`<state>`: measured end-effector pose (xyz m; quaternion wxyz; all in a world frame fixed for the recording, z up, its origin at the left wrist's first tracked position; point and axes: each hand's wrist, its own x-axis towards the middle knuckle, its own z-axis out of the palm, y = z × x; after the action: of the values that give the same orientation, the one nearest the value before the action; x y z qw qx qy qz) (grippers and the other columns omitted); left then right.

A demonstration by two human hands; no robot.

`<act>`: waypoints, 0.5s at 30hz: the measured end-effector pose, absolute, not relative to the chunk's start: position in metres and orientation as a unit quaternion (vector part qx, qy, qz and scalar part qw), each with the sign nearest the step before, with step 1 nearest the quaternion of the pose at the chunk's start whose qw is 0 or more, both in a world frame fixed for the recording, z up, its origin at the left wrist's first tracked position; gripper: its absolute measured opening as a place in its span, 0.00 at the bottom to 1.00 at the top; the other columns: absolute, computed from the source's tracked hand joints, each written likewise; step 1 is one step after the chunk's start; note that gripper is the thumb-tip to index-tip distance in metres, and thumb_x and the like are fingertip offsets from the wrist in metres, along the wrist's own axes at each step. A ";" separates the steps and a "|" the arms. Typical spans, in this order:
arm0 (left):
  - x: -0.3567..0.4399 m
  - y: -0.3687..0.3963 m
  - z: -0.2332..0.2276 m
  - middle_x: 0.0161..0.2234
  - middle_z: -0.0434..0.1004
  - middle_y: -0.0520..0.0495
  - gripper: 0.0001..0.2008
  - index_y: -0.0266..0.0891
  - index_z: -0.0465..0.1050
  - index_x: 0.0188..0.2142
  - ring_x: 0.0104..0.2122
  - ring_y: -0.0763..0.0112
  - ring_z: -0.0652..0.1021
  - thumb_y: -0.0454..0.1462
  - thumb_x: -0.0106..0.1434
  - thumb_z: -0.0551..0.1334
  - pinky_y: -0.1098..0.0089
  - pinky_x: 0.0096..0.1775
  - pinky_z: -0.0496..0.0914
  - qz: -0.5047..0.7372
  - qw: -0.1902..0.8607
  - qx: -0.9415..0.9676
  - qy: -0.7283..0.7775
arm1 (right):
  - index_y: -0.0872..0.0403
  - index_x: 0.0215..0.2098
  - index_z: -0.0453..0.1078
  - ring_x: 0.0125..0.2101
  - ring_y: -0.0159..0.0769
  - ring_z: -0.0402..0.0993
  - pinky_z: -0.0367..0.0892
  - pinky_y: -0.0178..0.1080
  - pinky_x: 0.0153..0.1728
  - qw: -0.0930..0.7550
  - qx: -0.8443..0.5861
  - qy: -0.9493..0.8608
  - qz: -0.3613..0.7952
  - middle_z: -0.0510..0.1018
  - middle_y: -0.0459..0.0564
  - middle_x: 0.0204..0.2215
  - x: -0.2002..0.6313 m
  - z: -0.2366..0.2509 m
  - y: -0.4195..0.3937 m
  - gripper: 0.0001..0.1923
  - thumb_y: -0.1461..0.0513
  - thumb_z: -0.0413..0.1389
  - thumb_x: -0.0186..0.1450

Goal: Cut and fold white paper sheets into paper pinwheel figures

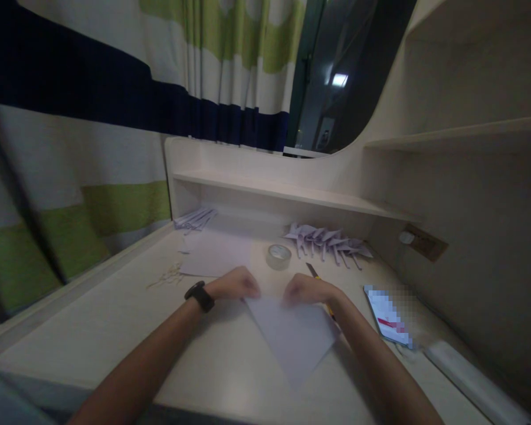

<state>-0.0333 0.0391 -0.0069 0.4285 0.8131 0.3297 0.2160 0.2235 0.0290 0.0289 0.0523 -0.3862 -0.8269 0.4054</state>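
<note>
While both hands press at the far edge of the paper sheet [294,339], the fold looks barely begun: judging by its flat, mostly unfolded shape, this piece is at an early crease, with most of the folding left. Left hand [236,284] sits curled, fingertips down on the sheet's upper left corner; right hand [304,290] likewise curled, pinching or pressing the upper right edge. Can't tell if either is actually gripping the paper or just pinning it, as the fingers are blurred. Sheet lies flat on the worktop [115,330], right in front of the person, between the forearms. It sits turned diamond-wise: one corner points toward the person, slightly right of centre; long axis runs roughly from the hands down toward the near edge. Done work, as far as visible: a row of folded paper pieces [327,241] at the back under the shelf [283,192], and a second smaller bunch [195,219] at the back left. A spare flat sheet [216,254] lies behind the left hand. Tape roll [278,256] stands just beyond the hands, untouched. A pencil or cutter [313,271] pokes out behind the right hand; phone [388,316] lies to the right, well apart from the sheet. Black watch [199,295] on left wrist.
</note>
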 end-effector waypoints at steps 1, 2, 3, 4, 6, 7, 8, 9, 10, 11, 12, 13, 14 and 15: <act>-0.033 0.041 -0.010 0.20 0.74 0.47 0.13 0.30 0.78 0.27 0.20 0.74 0.71 0.42 0.52 0.65 0.77 0.22 0.66 0.212 0.429 0.813 0.331 | 0.59 0.29 0.78 0.25 0.31 0.69 0.62 0.32 0.29 0.052 -0.377 -0.830 0.408 0.78 0.48 0.25 0.221 0.027 0.029 0.14 0.56 0.62 0.51; -0.032 0.042 -0.012 0.21 0.74 0.47 0.13 0.30 0.78 0.27 0.20 0.74 0.71 0.42 0.52 0.64 0.77 0.22 0.66 0.209 0.430 0.813 0.332 | 0.58 0.31 0.78 0.26 0.32 0.70 0.63 0.32 0.29 0.061 -0.371 -0.830 0.411 0.79 0.48 0.26 0.218 0.025 0.029 0.14 0.56 0.61 0.52; -0.032 0.042 -0.013 0.21 0.74 0.47 0.13 0.30 0.78 0.28 0.20 0.74 0.71 0.41 0.53 0.64 0.77 0.22 0.66 0.205 0.430 0.814 0.333 | 0.58 0.32 0.78 0.27 0.32 0.70 0.63 0.32 0.30 0.075 -0.370 -0.829 0.414 0.79 0.48 0.27 0.214 0.024 0.028 0.14 0.57 0.60 0.53; -0.031 0.042 -0.013 0.21 0.74 0.47 0.13 0.30 0.78 0.28 0.20 0.74 0.71 0.41 0.53 0.64 0.77 0.23 0.66 0.204 0.428 0.815 0.333 | 0.59 0.32 0.77 0.26 0.32 0.69 0.62 0.32 0.29 0.094 -0.374 -0.825 0.414 0.78 0.48 0.26 0.210 0.022 0.027 0.13 0.57 0.59 0.54; -0.029 0.040 -0.013 0.21 0.73 0.48 0.13 0.30 0.78 0.29 0.21 0.74 0.71 0.41 0.53 0.64 0.77 0.23 0.65 0.211 0.417 0.820 0.331 | 0.60 0.29 0.77 0.23 0.30 0.67 0.61 0.31 0.26 0.137 -0.392 -0.810 0.414 0.77 0.46 0.23 0.201 0.018 0.025 0.12 0.58 0.58 0.55; -0.029 0.040 -0.012 0.21 0.73 0.48 0.13 0.30 0.78 0.28 0.21 0.74 0.71 0.41 0.54 0.64 0.78 0.23 0.64 0.215 0.408 0.824 0.330 | 0.60 0.27 0.77 0.22 0.29 0.66 0.60 0.31 0.25 0.156 -0.400 -0.804 0.412 0.75 0.46 0.21 0.196 0.016 0.024 0.11 0.59 0.57 0.55; -0.028 0.039 -0.012 0.20 0.73 0.49 0.13 0.30 0.78 0.28 0.21 0.75 0.70 0.41 0.54 0.63 0.78 0.23 0.64 0.218 0.399 0.827 0.329 | 0.60 0.25 0.76 0.21 0.29 0.64 0.59 0.31 0.24 0.169 -0.408 -0.799 0.409 0.74 0.45 0.19 0.193 0.013 0.023 0.10 0.60 0.58 0.54; -0.028 0.038 -0.012 0.20 0.72 0.49 0.13 0.30 0.78 0.28 0.21 0.75 0.70 0.41 0.55 0.63 0.78 0.24 0.63 0.218 0.392 0.832 0.326 | 0.60 0.23 0.75 0.20 0.28 0.63 0.58 0.31 0.24 0.178 -0.412 -0.796 0.407 0.73 0.44 0.18 0.189 0.011 0.022 0.09 0.61 0.58 0.53; -0.028 0.038 -0.012 0.20 0.72 0.49 0.13 0.30 0.78 0.28 0.21 0.75 0.70 0.40 0.55 0.63 0.78 0.24 0.63 0.216 0.389 0.835 0.324 | 0.60 0.21 0.75 0.20 0.28 0.62 0.58 0.31 0.23 0.186 -0.416 -0.793 0.403 0.72 0.44 0.17 0.187 0.008 0.022 0.08 0.62 0.58 0.52; -0.028 0.038 -0.012 0.20 0.72 0.49 0.13 0.30 0.78 0.28 0.21 0.75 0.70 0.40 0.55 0.63 0.77 0.24 0.63 0.211 0.390 0.836 0.322 | 0.60 0.20 0.74 0.19 0.27 0.61 0.57 0.31 0.22 0.191 -0.420 -0.792 0.400 0.72 0.44 0.16 0.186 0.006 0.022 0.08 0.62 0.58 0.52; -0.029 0.038 -0.012 0.20 0.73 0.49 0.13 0.30 0.78 0.28 0.21 0.75 0.70 0.40 0.55 0.63 0.77 0.24 0.64 0.206 0.397 0.835 0.321 | 0.60 0.20 0.74 0.19 0.27 0.61 0.56 0.31 0.22 0.194 -0.423 -0.793 0.394 0.71 0.44 0.15 0.185 0.005 0.022 0.08 0.62 0.58 0.52; -0.030 0.038 -0.012 0.20 0.73 0.49 0.13 0.30 0.78 0.28 0.21 0.74 0.71 0.40 0.55 0.63 0.77 0.24 0.65 0.199 0.409 0.831 0.320 | 0.60 0.19 0.74 0.18 0.27 0.60 0.56 0.30 0.21 0.195 -0.425 -0.794 0.388 0.71 0.44 0.15 0.186 0.004 0.022 0.08 0.63 0.57 0.51; -0.032 0.038 -0.012 0.21 0.74 0.48 0.13 0.30 0.77 0.28 0.21 0.74 0.72 0.41 0.55 0.63 0.76 0.24 0.66 0.192 0.424 0.825 0.320 | 0.59 0.19 0.74 0.18 0.27 0.59 0.55 0.30 0.20 0.193 -0.428 -0.796 0.382 0.70 0.44 0.15 0.186 0.004 0.022 0.07 0.63 0.57 0.51; -0.033 0.037 -0.011 0.22 0.74 0.48 0.13 0.30 0.77 0.28 0.21 0.73 0.73 0.41 0.55 0.63 0.75 0.25 0.67 0.184 0.441 0.818 0.321 | 0.59 0.19 0.74 0.18 0.27 0.59 0.55 0.30 0.20 0.191 -0.430 -0.797 0.377 0.70 0.44 0.14 0.187 0.005 0.022 0.07 0.63 0.57 0.51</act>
<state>-0.0331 0.0374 -0.0110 0.4409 0.8179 0.3208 0.1837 0.1874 0.0218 0.0049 0.1913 -0.4304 -0.7974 0.3771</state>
